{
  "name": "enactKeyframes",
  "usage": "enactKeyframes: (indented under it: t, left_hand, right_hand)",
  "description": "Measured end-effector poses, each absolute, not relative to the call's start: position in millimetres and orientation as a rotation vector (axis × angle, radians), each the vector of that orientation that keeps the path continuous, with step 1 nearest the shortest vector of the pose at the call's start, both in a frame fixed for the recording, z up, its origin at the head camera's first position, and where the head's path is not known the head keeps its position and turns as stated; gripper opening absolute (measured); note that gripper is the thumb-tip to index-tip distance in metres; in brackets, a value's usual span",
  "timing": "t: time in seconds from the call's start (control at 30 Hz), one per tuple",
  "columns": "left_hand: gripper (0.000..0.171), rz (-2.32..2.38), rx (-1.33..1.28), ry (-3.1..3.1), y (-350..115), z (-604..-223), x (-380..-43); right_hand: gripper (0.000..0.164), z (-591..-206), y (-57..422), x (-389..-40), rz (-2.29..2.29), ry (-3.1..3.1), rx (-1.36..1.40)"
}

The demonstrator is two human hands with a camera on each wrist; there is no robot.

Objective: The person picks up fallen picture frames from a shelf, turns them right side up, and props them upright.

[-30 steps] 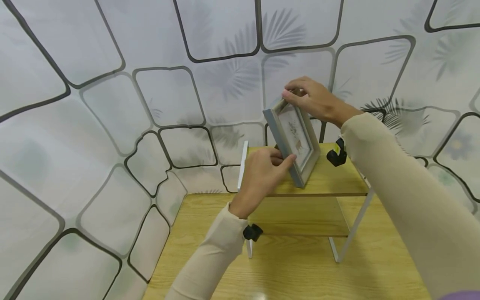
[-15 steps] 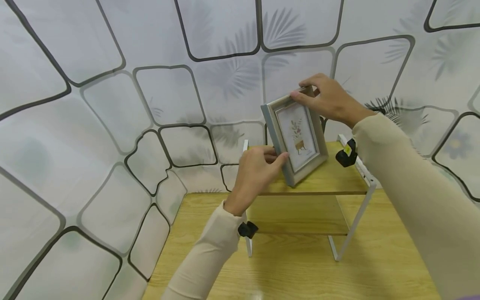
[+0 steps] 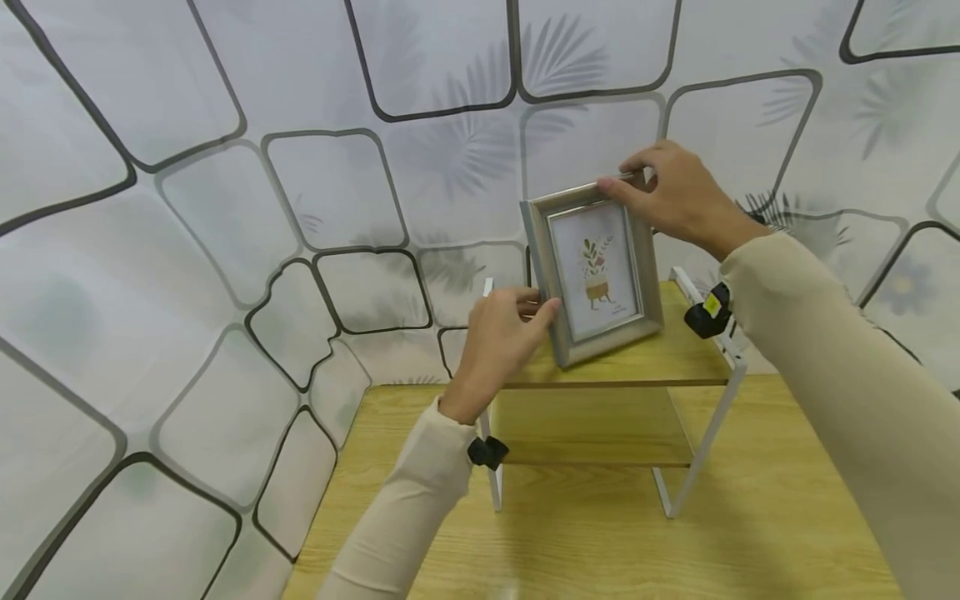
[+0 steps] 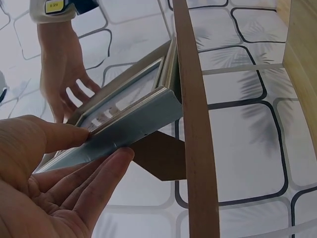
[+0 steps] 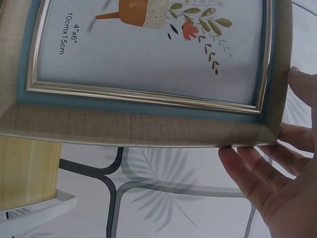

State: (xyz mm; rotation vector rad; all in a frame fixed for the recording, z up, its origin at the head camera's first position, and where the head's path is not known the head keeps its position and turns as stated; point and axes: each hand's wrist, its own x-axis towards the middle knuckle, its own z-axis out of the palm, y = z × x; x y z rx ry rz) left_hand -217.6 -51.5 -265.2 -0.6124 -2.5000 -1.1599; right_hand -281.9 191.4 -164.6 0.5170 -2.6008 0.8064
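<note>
A silver-beige picture frame [image 3: 654, 283] with blue-grey sides stands leaning back on the top board of a small two-tier shelf [image 3: 690, 350]. Its picture shows a plant in an orange pot. My left hand [image 3: 495, 346] pinches the frame's left side, thumb at the front and fingers at the side and back. My right hand [image 3: 678, 196] holds the top right corner, thumb on the front edge; in the right wrist view several fingertips [image 5: 230, 158] touch the frame's edge. A brown support leg [image 4: 161, 156] juts out behind the frame in the left wrist view.
The lower board [image 3: 592, 425] of the shelf sits between white metal legs [image 3: 701, 450]. Below lies a wood-grain surface [image 3: 600, 542]. Behind and to the left rise walls [image 3: 187, 333] covered with a patterned sheet.
The frame has turned, so its picture now faces me more squarely. My right hand has moved right with its top corner, while my left hand has shifted slightly left with its side.
</note>
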Motion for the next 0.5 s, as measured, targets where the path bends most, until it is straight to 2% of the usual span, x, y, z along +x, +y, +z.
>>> enactKeyframes:
  t: [0.5]
  left_hand:
    - [0.033, -1.168, -0.579, -2.482, -55.5, -264.6, -221.0]
  right_hand:
    - [0.069, -161.9, 198.5, -266.3, 0.765, -2.569, 0.43]
